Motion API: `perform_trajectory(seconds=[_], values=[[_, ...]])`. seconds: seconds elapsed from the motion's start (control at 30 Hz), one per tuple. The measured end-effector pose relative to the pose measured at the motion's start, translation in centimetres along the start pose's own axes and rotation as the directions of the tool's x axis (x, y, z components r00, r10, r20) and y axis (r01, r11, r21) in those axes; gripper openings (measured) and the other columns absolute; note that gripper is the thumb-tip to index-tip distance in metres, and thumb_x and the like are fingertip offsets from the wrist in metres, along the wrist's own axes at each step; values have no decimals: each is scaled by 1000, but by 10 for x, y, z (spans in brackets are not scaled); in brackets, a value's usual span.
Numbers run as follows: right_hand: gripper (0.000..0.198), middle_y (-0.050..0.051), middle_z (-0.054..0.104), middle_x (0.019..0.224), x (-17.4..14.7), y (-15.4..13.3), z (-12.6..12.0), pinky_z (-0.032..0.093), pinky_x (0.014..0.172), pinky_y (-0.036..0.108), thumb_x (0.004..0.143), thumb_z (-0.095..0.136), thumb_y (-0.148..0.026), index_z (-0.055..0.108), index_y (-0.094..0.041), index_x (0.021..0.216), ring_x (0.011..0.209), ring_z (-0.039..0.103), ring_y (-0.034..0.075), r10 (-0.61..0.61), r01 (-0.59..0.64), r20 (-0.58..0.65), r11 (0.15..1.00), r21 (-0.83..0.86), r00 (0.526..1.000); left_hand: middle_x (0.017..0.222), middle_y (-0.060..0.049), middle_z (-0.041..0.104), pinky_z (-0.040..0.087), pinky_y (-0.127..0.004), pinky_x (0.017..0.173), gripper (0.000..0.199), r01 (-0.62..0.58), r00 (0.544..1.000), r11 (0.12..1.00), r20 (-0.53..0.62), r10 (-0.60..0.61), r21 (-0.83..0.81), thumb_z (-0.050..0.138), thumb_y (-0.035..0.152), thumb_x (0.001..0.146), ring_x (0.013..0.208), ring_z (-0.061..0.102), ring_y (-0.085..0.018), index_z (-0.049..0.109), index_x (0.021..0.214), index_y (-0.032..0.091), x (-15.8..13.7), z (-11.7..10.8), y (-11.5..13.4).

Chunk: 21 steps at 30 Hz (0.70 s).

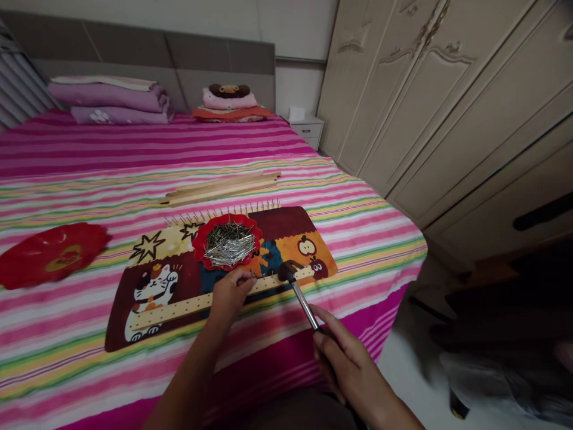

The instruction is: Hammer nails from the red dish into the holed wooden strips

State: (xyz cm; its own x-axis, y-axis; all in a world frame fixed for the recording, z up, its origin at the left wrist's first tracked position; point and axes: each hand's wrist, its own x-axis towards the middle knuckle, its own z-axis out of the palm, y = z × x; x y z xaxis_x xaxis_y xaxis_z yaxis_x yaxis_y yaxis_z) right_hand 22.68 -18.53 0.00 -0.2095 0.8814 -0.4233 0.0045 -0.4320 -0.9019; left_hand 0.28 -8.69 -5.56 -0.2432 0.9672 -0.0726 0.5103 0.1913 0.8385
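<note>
My right hand (342,352) is wrapped round the handle of a hammer (305,306). The hammer's dark head (287,271) is over the right part of a pale wooden strip (179,310) with rows of small dark dots or holes. My left hand (233,292) is closed in a pinch above the middle of this strip, with a tiny dark thing at the fingertips that looks like a nail (253,275). Just behind that hand, a red scalloped bowl (197,245) holds a heap of silvery and darker nails (230,242). Under bowl and strip lies a patterned mat (117,310).
A row of upright nails (221,211) lines the mat's far edge. Behind it, several bare wooden strips (219,189) lie on the striped bedsheet (367,239). A red oval tray (27,257) is at left. Folded bedding (116,104) sits by the headboard; wardrobes (416,107) stand at right.
</note>
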Motion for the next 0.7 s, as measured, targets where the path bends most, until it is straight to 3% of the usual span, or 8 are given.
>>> perform_trajectory(seconds=[0.23, 0.43, 0.53, 0.7], values=[[45, -5, 48, 66, 11, -22, 16, 25, 36, 19, 91, 40, -31, 38, -22, 135, 40, 36, 6, -54, 66, 100, 991, -117, 994, 69, 2, 63, 41, -25, 65, 13, -113, 993, 991, -22, 115, 66, 57, 33, 65, 64, 55, -13, 63, 63, 22, -3, 2, 2], [40, -6, 40, 60, 25, -21, 26, 26, 47, 23, 92, 38, -26, 45, -23, 132, 51, 34, 10, -248, 275, 134, 931, -240, 959, 64, 2, 59, 40, -24, 62, 11, -96, 995, 994, -18, 97, 50, 58, 32, 66, 60, 53, -13, 63, 64, 23, -3, 3, 0], [40, -6, 40, 59, 29, -14, 25, 28, 50, 24, 90, 40, -26, 48, -20, 129, 53, 35, 12, -216, 247, 136, 928, -281, 967, 61, 2, 56, 38, -24, 62, 11, -101, 994, 991, -19, 103, 87, 58, 30, 65, 60, 52, -13, 60, 59, 22, -3, 4, -2], [44, -5, 44, 63, 16, -19, 23, 28, 49, 23, 91, 40, -31, 42, -21, 134, 53, 34, 10, -163, 181, 100, 963, -201, 981, 66, 1, 59, 40, -25, 63, 10, -104, 994, 993, -12, 105, 64, 57, 29, 66, 62, 54, -13, 63, 63, 22, -3, 6, -1]])
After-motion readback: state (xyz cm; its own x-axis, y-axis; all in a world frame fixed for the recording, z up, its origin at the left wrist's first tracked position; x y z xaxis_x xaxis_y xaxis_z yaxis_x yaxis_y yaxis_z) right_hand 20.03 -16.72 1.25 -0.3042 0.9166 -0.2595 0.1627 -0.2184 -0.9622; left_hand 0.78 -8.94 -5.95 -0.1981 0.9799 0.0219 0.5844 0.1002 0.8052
